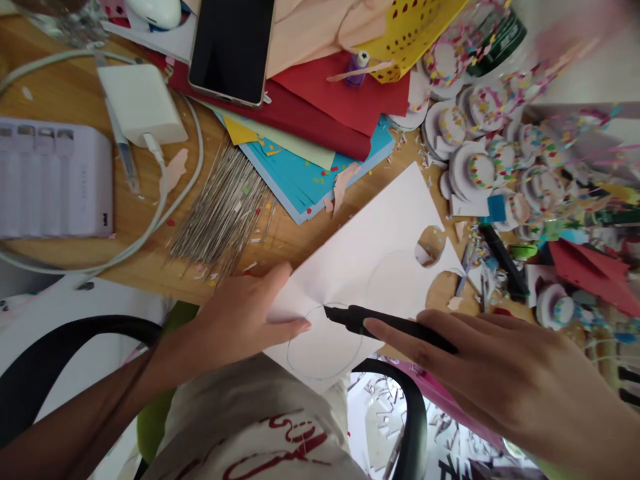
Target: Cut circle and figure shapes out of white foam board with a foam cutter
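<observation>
Was lit softly across the wooden tabletop (280, 243), smeared toward the right edge.
Shone brightest off the white paper (395, 207) and in the pale patch (370, 420) beneath the table edge, near washed-out there. Cast only faint, soft-edged shading on the paper around the tip of the black pen (395, 323). Dimmed along the left forearm (145, 380) at lower left. Stayed dark on the phone screen (231, 50). Held fair detail mid-frame, softened over the right hand (520, 380), blurred among the decorations (483, 167), and dissolved into a pinkish smear (575, 33) at upper right. Stretched, wide-angle fashion, toward the borders.
</observation>
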### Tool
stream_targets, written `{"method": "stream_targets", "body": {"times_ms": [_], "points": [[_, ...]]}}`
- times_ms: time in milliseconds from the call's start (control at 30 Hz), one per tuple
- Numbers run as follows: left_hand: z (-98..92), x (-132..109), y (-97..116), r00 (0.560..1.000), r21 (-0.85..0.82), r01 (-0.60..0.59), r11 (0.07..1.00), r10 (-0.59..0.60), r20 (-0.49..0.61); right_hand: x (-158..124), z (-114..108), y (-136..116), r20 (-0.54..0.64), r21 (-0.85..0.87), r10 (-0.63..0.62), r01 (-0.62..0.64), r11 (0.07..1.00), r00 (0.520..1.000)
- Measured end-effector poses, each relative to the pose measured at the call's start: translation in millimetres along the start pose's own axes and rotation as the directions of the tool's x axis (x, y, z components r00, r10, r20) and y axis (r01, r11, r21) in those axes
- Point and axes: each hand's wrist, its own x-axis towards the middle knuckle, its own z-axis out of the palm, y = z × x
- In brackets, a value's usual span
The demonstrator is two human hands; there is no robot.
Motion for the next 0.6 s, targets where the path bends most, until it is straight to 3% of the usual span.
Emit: {"method": "stream_targets", "body": {"times_ms": [333, 600], "points": [[3.0, 0, -2, 1.0, 0.015, -0.007, 1.0, 0.007, -0.013, 10, -14, 5, -0.001, 0.036, 0.026, -0.026, 0.999, 1.0], [7.4, -1, -6, 0.999, -0.006, -0.013, 1.0, 0.013, -0.03, 6, -7, 3, 0.008, 0.115, 0.107, -0.107, 0.988, 0.994]]}}
